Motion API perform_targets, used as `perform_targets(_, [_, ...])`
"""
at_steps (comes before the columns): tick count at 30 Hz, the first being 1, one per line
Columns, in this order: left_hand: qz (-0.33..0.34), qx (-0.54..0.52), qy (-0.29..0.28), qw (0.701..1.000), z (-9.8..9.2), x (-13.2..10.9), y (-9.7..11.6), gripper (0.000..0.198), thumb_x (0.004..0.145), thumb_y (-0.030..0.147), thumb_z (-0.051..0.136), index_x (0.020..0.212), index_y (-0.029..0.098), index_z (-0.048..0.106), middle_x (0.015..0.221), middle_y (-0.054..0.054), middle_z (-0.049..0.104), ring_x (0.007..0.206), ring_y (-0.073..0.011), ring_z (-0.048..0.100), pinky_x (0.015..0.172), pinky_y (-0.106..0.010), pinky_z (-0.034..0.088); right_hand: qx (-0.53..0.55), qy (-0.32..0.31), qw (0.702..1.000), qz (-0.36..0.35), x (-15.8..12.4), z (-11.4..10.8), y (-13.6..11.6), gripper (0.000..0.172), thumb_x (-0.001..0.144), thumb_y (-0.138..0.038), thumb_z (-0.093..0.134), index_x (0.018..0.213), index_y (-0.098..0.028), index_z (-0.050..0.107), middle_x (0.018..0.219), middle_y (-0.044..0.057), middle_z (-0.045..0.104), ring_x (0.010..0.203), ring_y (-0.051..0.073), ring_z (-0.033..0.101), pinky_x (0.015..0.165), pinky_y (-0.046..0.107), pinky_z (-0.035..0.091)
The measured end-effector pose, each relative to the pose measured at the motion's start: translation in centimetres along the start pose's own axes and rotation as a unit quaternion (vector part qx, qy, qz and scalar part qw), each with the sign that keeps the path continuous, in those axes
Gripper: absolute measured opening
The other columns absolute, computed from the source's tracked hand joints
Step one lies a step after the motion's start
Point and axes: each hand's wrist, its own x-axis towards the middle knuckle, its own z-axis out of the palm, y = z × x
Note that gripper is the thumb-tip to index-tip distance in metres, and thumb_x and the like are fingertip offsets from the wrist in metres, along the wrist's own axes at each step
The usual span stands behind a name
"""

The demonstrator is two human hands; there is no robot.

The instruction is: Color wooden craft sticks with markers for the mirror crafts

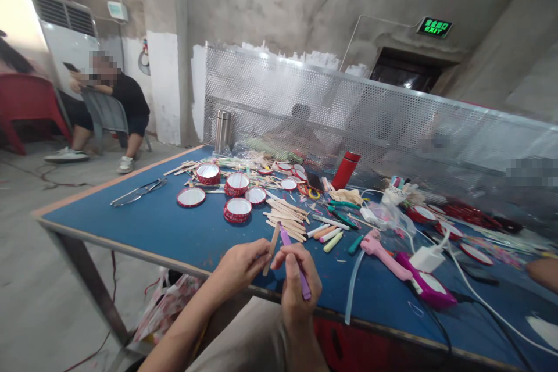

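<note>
Between thumb and fingers, my left hand (244, 261) pinches a wooden craft stick (272, 247), held tilted over the table's front edge. My right hand (299, 279) is closed around a purple marker (300, 276), its tip close to the stick's upper end; whether they touch I cannot tell. Just beyond lies a fanned pile of craft sticks (288, 215). To its right are several capped markers, among them a yellow-green marker (333, 242) and a teal marker (355, 245). Red-rimmed round discs (238, 209) stand in stacks left of the pile.
A pink glue gun (386, 256) lies near a magenta power strip (429, 288) with white cables. Behind stand a red bottle (346, 170) and a steel flask (222, 131) before a perforated metal screen (305, 99). Scissors (139, 190) lie left. Another person's hand (543, 273) shows at right.
</note>
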Motion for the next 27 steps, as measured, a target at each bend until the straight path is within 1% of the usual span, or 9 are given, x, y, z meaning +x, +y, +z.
perform_targets(4, [0.000,0.000,-0.002,1.000,0.06,0.00,-0.03,0.027,0.095,0.032,0.036,0.076,0.021,0.051,0.073,0.003,0.057,0.067,-0.0120,0.051,0.064,-0.021,0.036,0.001,-0.010,1.000,0.001,0.09,-0.01,-0.13,0.018,0.095,-0.018,0.044,0.088,-0.021,0.062,0.069,-0.002,0.057,0.064,0.012,0.053,0.064,0.026,0.042])
perform_targets(10, [-0.002,-0.003,-0.002,1.000,0.01,-0.03,0.23,0.027,0.094,0.032,0.035,0.075,0.020,0.051,0.072,0.003,0.056,0.066,-0.0120,0.050,0.064,-0.022,0.036,-0.009,-0.009,1.000,0.004,0.02,-0.01,0.05,0.018,0.094,-0.020,0.045,0.087,-0.020,0.062,0.068,-0.002,0.057,0.062,0.012,0.053,0.062,0.026,0.042])
perform_targets(17, [-0.008,0.002,0.000,1.000,-0.04,0.03,0.23,0.027,0.093,0.035,0.035,0.076,0.021,0.051,0.071,0.003,0.054,0.065,-0.0124,0.048,0.061,-0.022,0.035,-0.018,0.039,0.999,0.018,-0.19,0.11,0.37,0.018,0.094,-0.023,0.045,0.086,-0.019,0.061,0.066,-0.002,0.056,0.060,0.012,0.053,0.061,0.026,0.041])
perform_targets(22, [-0.005,-0.003,0.001,1.000,0.00,0.00,0.37,0.027,0.094,0.033,0.034,0.076,0.021,0.049,0.071,0.003,0.054,0.066,-0.0124,0.050,0.063,-0.022,0.036,-0.003,0.009,1.000,0.003,-0.06,0.02,0.08,0.018,0.094,-0.022,0.045,0.087,-0.019,0.062,0.067,-0.002,0.056,0.061,0.013,0.053,0.062,0.026,0.042])
perform_targets(27, [0.001,-0.003,0.001,1.000,-0.03,-0.01,0.44,0.027,0.094,0.032,0.034,0.075,0.021,0.049,0.072,0.003,0.055,0.066,-0.0125,0.051,0.064,-0.022,0.037,0.001,-0.012,1.000,0.007,0.01,-0.12,0.03,0.018,0.095,-0.020,0.045,0.089,-0.020,0.062,0.069,-0.002,0.057,0.063,0.012,0.054,0.063,0.026,0.042])
